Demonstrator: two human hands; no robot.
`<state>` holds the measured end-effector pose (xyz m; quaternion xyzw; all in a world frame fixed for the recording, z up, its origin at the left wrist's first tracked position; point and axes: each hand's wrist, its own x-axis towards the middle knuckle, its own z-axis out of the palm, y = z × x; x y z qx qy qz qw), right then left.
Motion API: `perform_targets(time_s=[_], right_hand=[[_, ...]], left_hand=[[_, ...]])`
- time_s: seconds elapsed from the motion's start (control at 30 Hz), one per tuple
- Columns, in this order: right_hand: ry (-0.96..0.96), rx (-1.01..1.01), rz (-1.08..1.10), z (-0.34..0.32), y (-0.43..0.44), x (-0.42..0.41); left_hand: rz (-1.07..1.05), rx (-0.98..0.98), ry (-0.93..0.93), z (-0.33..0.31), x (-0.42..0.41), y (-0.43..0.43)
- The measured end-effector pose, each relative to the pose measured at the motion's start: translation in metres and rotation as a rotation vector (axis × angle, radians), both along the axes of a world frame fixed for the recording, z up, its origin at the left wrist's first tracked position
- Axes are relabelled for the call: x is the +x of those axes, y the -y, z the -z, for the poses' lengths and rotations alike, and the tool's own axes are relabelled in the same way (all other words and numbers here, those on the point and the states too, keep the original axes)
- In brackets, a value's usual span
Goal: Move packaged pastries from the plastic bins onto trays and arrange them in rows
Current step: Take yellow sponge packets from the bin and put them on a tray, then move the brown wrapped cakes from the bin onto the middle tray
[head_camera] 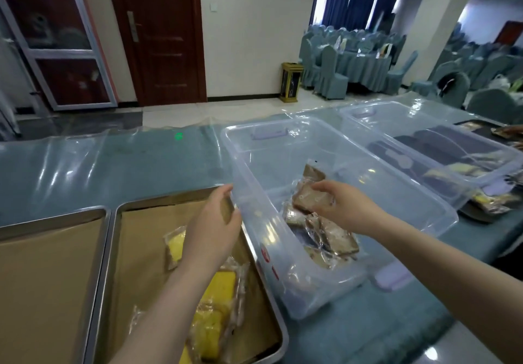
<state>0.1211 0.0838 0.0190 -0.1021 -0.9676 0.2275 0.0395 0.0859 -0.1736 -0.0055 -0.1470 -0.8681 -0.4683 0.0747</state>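
At 8 o'clock, left tray (pixel 56 218): steel, lined with brown paper, cut off by the frame edge. It sits on the counter (pixel 113 159), a teal cloth under clear sheeting.
Second tray (pixel 165 198): at 7 o'clock, just beside the left tray, with the same brown paper lining.
Yellow pastries (pixel 220 284): three clear-wrapped packs on the second tray, in a rough line from its middle toward 6 o'clock, partly hidden by the left forearm.
Left hand (pixel 215 222): over the second tray's far-right corner, against the near bin's left wall. Fingers are together and bent toward that wall, thumb by the rim; whether they grip it cannot be told.
Near bin (pixel 311 137): clear plastic, centre of view, just right of the second tray, long side running toward 12 o'clock.
Brown pastry (pixel 308 198): wrapped, inside the near bin, held above the other packs.
Right hand (pixel 342 208): reaches into the near bin from 4 o'clock. Fingers (pixel 321 186) and thumb pinch the brown pastry at its right edge.
Remaining packs (pixel 334 236): brown wrapped pastries overlapping on the bin floor below the right hand.
Far bin (pixel 424 120): clear, at 2 o'clock, beside the near bin, resting over a dark tray (pixel 472 213) that carries further packs.
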Motion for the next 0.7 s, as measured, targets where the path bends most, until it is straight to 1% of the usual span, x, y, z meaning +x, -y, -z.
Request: perform_targets(time_s=[0.1, 0.23, 0.3, 0.37, 0.4, 0.43, 0.47, 0.5, 0.53, 0.6, 0.7], right_hand=[[0.152, 0.066, -0.026, 0.003, -0.039, -0.013], [0.360, 0.160, -0.144, 0.011, -0.090, -0.037], [0.436, 0.212, -0.201, 0.015, -0.111, -0.050], [0.494, 0.296, -0.259, 0.018, -0.124, -0.067], [0.505, 0.335, -0.292, 0.020, -0.128, -0.077], [0.496, 0.367, -0.330, 0.022, -0.130, -0.088], [0.469, 0.395, -0.364, 0.023, -0.130, -0.100], [0.430, 0.420, -0.393, 0.026, -0.128, -0.113], [0.391, 0.447, -0.417, 0.029, -0.125, -0.126], [0.328, 0.513, -0.455, 0.036, -0.117, -0.152], [0.329, 0.610, -0.497, 0.053, -0.105, -0.181]], left_hand=[[0.041, -0.028, -0.084, -0.019, -0.005, -0.030], [0.007, -0.155, -0.161, -0.037, -0.024, -0.082], [-0.002, -0.248, -0.126, -0.037, -0.041, -0.108], [0.001, -0.397, -0.044, -0.031, -0.057, -0.126], [0.012, -0.519, -0.005, -0.027, -0.063, -0.132], [0.031, -0.682, 0.016, -0.022, -0.067, -0.135], [0.044, -0.842, 0.010, -0.019, -0.068, -0.138], [0.047, -0.948, -0.011, -0.016, -0.069, -0.138], [0.032, -0.991, -0.034, -0.014, -0.069, -0.138], [-0.016, -0.974, -0.068, -0.012, -0.068, -0.138], [-0.039, -0.985, -0.104, -0.011, -0.067, -0.137]])
